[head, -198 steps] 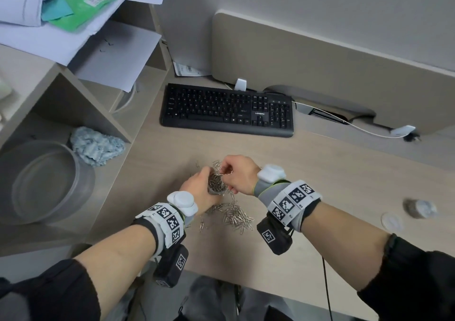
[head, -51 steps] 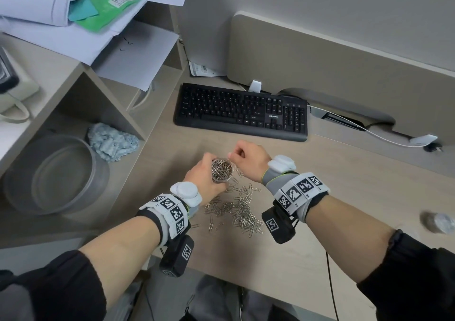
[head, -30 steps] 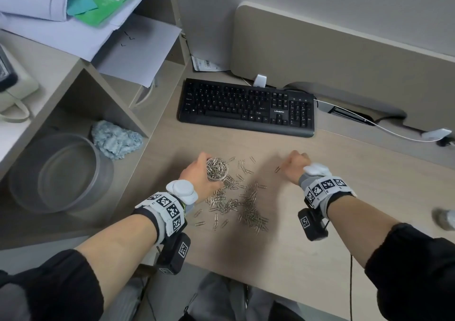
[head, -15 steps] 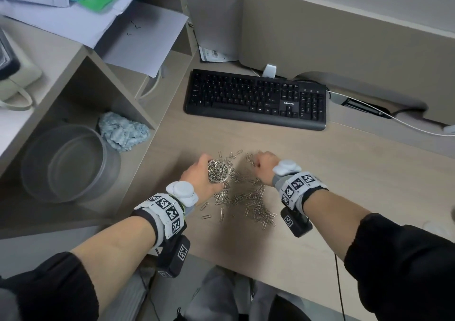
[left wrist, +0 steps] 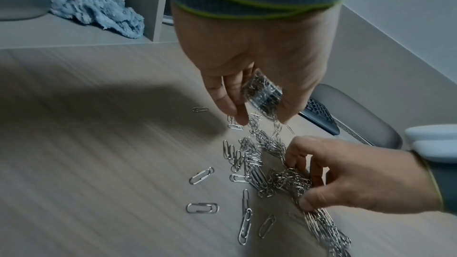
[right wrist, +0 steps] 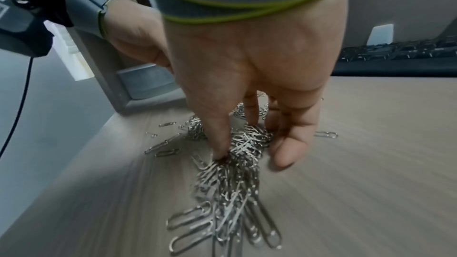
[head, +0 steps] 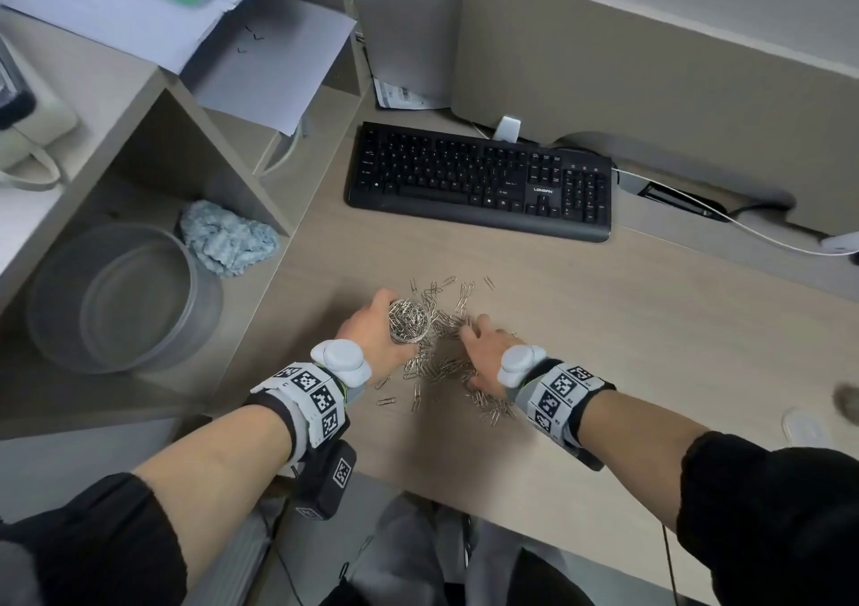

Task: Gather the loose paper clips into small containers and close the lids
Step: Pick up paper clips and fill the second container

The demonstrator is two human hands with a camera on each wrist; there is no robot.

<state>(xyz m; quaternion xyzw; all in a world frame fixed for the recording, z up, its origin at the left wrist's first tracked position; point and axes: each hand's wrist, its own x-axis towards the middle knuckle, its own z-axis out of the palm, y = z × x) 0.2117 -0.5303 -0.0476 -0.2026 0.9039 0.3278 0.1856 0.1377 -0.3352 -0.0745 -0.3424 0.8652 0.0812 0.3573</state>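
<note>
**Left hand holds filled container; right hand gathers clips on desk**

The left hand point(head: 372, 331) is curled round a small clear container point(head: 408, 320), thumb on one side and fingers on the other, as the left wrist view confirms point(left wrist: 263, 93). The container is open at the top and packed with clips up to the rim. It is held at the far left edge of the loose pile; whether its base touches the desk point(head: 627, 326) cannot be told.

The right hand point(head: 485, 356) is just right of the container, palm down over the pile. Its fingers point(right wrist: 284, 144) are bent and closed in on a bunch of clips point(right wrist: 247, 144), with the thumb tip pressed into the heap opposite them. The grip is narrow, pinching clips against the desk surface.

The remaining clips lie in a loose spread on the desk, from beyond the container to under the right wrist. A few singles lie apart at the near left edge of the pile.

A second small container point(head: 848, 403), blurred, stands at the right edge of the desk, well apart from the hands, with a round lid point(head: 804, 429) lying flat just beside it.

A black keyboard point(head: 479, 182) lies at the far side of the desk. In the open shelf to the left are a clear tub point(head: 51, 322) and a crumpled blue cloth point(head: 227, 238).
</note>
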